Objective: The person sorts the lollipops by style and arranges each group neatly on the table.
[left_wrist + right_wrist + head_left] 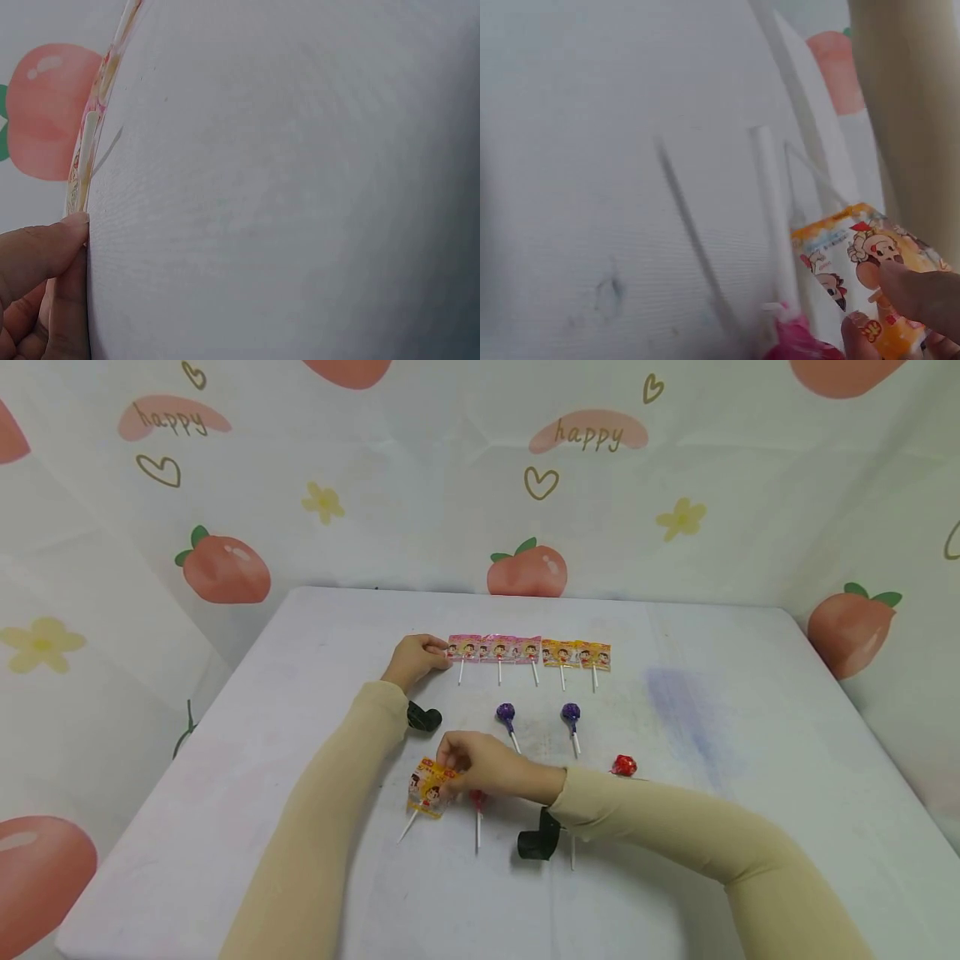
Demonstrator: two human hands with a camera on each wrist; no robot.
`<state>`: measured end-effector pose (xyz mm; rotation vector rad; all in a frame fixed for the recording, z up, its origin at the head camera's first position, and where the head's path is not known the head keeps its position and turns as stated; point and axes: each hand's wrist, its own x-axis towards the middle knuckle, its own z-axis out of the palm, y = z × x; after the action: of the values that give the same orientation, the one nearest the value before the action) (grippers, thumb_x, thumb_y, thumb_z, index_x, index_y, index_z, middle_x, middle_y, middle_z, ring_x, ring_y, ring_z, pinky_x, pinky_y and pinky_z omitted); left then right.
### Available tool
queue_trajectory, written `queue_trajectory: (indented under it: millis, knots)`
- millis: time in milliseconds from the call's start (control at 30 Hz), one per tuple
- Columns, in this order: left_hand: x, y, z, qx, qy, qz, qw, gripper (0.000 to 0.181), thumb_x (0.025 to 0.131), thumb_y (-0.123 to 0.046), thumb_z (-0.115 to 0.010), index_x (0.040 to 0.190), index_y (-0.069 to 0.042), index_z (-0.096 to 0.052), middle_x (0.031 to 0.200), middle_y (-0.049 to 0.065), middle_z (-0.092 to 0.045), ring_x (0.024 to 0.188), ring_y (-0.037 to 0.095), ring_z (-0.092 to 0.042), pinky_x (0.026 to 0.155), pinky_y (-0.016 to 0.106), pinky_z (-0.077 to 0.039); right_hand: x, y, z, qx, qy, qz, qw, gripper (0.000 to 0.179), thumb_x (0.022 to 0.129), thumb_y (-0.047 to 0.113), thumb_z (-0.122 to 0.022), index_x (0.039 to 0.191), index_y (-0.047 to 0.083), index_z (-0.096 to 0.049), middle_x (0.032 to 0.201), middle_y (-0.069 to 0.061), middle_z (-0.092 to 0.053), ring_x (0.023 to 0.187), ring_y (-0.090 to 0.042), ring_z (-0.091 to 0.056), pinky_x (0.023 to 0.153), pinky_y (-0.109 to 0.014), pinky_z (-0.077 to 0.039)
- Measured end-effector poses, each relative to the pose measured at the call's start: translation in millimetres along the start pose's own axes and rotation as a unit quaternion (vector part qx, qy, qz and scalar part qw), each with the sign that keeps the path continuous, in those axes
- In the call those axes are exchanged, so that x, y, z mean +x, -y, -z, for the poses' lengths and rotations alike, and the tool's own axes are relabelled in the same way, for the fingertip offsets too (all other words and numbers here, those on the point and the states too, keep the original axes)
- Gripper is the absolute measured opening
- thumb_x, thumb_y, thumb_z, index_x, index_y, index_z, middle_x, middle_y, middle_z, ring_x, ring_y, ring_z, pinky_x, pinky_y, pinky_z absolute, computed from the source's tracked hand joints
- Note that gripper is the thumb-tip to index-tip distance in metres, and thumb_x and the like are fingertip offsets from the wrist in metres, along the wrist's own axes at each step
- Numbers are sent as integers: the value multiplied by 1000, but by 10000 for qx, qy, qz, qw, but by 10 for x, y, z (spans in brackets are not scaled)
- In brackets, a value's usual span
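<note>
At the left end of the back row, my left hand [415, 662] pinches the edge of a pink-wrapped lollipop [463, 647] between thumb and fingers. Its wrapper [81, 169] rises from the thumb tip in the left wrist view. Nearer the front, my right hand [487, 767] grips an orange-wrapped lollipop [423, 787] by one side of its wrapper, the stick slanting down left. Thumb and finger press on the printed wrapper [847, 259] in the right wrist view. Just under that hand is a red lollipop [477, 802], partly covered by it.
Two more pink lollipops [498, 647] and two orange ones [562, 652] continue the row rightward. Two purple lollipops [506, 713] lie mid-table. Another red lollipop [624, 766] sits by the right sleeve [660, 814], which hides its stick partly. A patterned cloth [420, 468] hangs behind.
</note>
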<state>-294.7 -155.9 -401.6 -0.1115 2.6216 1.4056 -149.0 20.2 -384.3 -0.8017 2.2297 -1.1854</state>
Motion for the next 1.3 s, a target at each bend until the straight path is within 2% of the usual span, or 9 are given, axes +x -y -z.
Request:
queue_trajectory:
  millis: [167, 400, 533, 700, 833, 967, 1167, 1300]
  knots:
    - [9, 10, -5, -34, -29, 7, 10000, 35, 83, -10, -74, 117, -7, -66, 87, 2, -59, 82, 17, -54, 91, 34, -44, -38, 24, 65, 302, -103, 165, 9994, 25, 80, 5, -78, 95, 6, -59, 90, -2, -62, 77, -7, -55, 71, -18, -47]
    - [0, 7, -1, -18, -29, 13, 10000, 35, 83, -10, -74, 117, -7, -66, 87, 2, -60, 83, 17, -53, 91, 34, -44, -149, 108, 219, 576, -333, 238, 9975, 18, 84, 10, -75, 96, 8, -60, 95, -4, -62, 78, -12, -57, 72, -23, -48]
    - [-2, 5, 0, 0, -32, 32, 10000, 35, 83, -11, -74, 117, -8, -66, 89, 3, -61, 85, 18, -54, 93, 36, -43, -223, 173, 355, 664, -564, 350, 9956, 16, 86, 9, -72, 97, 6, -61, 98, -6, -62, 83, -15, -59, 77, -26, -50]
    - [5, 11, 3, -20, -9, 23, 10000, 35, 84, -11, -73, 117, -7, -66, 91, 4, -62, 87, 20, -56, 95, 38, -44, -357, 284, 607, 811, -1022, 379, 9907, 18, 86, 9, -72, 101, 5, -62, 100, -8, -62, 85, -20, -61, 75, -28, -52]
    - [20, 19, -2, -45, 14, 70, 10000, 35, 83, -10, -74, 117, -7, -66, 89, 3, -61, 87, 19, -55, 94, 36, -44, -481, 374, 847, 1103, -1466, 381, 9823, 24, 88, 8, -71, 108, 3, -60, 103, -10, -61, 87, -23, -61, 74, -31, -55]
    - [28, 23, -5, -77, 14, 128, 9999, 35, 83, -9, -74, 117, -8, -66, 87, 1, -60, 85, 17, -54, 89, 33, -43, -578, 402, 1080, 1407, -1909, 519, 9701, 23, 90, 5, -67, 111, 2, -58, 104, -8, -61, 88, -19, -64, 74, -32, -57]
    - [30, 18, -8, -91, 17, 170, 9998, 35, 83, -9, -74, 117, -8, -66, 86, 0, -59, 83, 15, -52, 82, 27, -42, -692, 294, 1372, 1690, -2564, 933, 9471, 21, 89, 5, -67, 109, 6, -60, 103, -4, -63, 84, -14, -66, 76, -26, -56]
    - [30, 17, -6, -86, 11, 156, 9998, 35, 83, -9, -74, 117, -8, -66, 88, 1, -60, 83, 15, -53, 79, 26, -43, -743, 164, 1508, 1844, -2999, 1051, 9301, 24, 89, 6, -68, 112, 8, -61, 104, -3, -64, 86, -13, -65, 76, -22, -55]
